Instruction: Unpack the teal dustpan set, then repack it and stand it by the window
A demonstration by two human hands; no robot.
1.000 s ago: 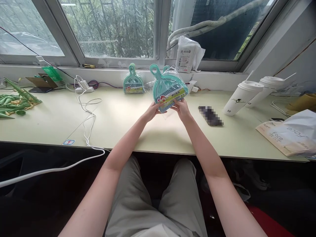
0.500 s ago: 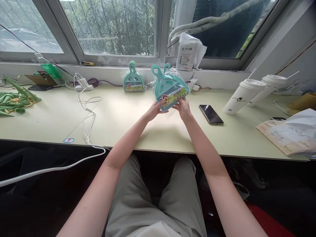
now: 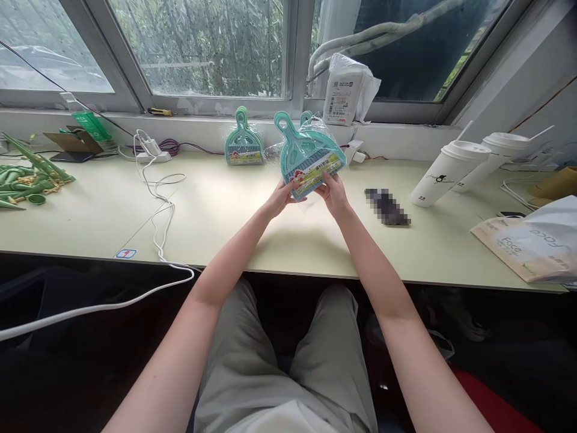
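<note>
Between my hands is a mint-green dustpan and brush set (image 3: 311, 153) in clear plastic wrap, tilted with its handle toward the upper left. A colourful label crosses the front, over the bristles. My left hand (image 3: 283, 197) grips the lower left edge, thumb in front. At the lower right, my right hand (image 3: 332, 191) pinches the edge, its other fingers partly behind. Another wrapped green dustpan set (image 3: 244, 141) leans against the wall below the window, left of the held one. Behind the held set, a further green handle (image 3: 306, 118) peeks out; the rest is hidden.
A blurred-out phone (image 3: 387, 206) lies right of my hands. Beyond it stand white lidded cups (image 3: 444, 174) with straws and a tissue pack (image 3: 532, 240). Left are a white cable (image 3: 169, 210) and a pile of green pieces (image 3: 27, 183).
The held dustpan set has tipped slightly, its handle shifting a little left and its label facing me more. Both hands keep their hold. The camera view has shifted slightly.
</note>
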